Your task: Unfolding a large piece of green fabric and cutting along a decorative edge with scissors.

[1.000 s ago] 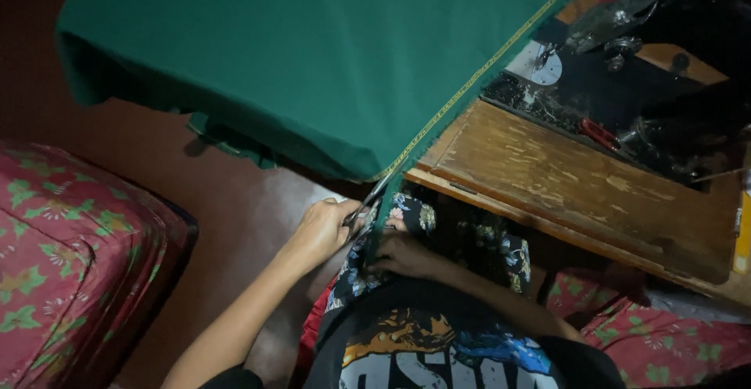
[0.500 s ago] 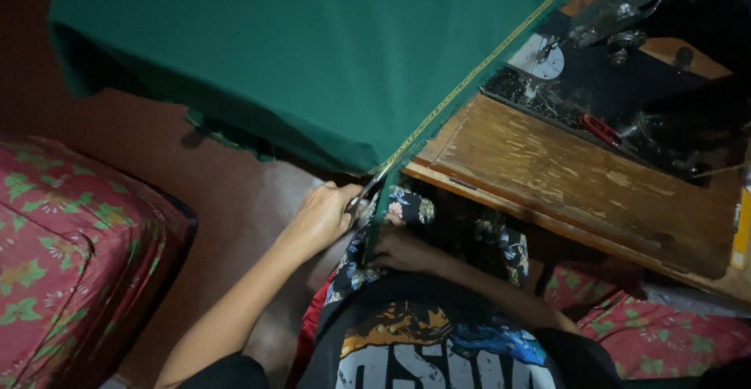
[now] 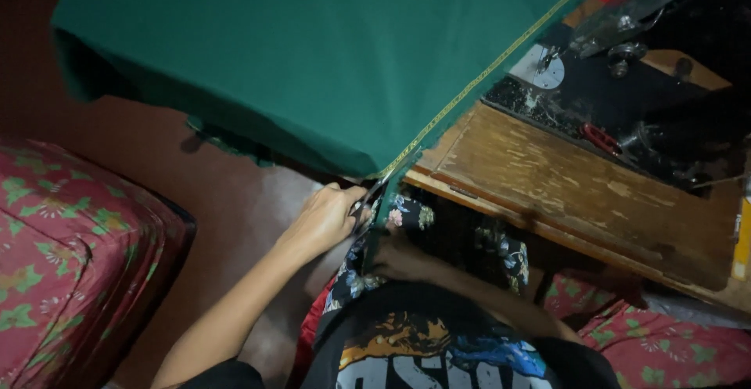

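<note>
A large sheet of green cloth (image 3: 313, 60) lies spread over the wooden worktop (image 3: 571, 193) and hangs off its near edge, with a yellow-trimmed border running diagonally down to the corner. Just below that corner the left hand (image 3: 325, 218) grips what looks like a pair of scissors (image 3: 368, 205), its fingers curled tight around the handles; the light is dim here, so the blades themselves are hard to make out. The tool meets the cloth's hanging border right at the worktop's edge. The right hand (image 3: 399, 257) sits lower, just beside the left, against a narrow strip of green that drops from the border; whether its fingers pinch the strip or only rest on it cannot be told in the shadow. Both hands are above the person's lap, which is covered by a flowered garment (image 3: 501, 248). On the worktop behind the cloth stands a black sewing machine (image 3: 626, 115). A red cushion with a green leaf pattern (image 3: 70, 248) stands on the floor at the far left, well apart from the hands.
</note>
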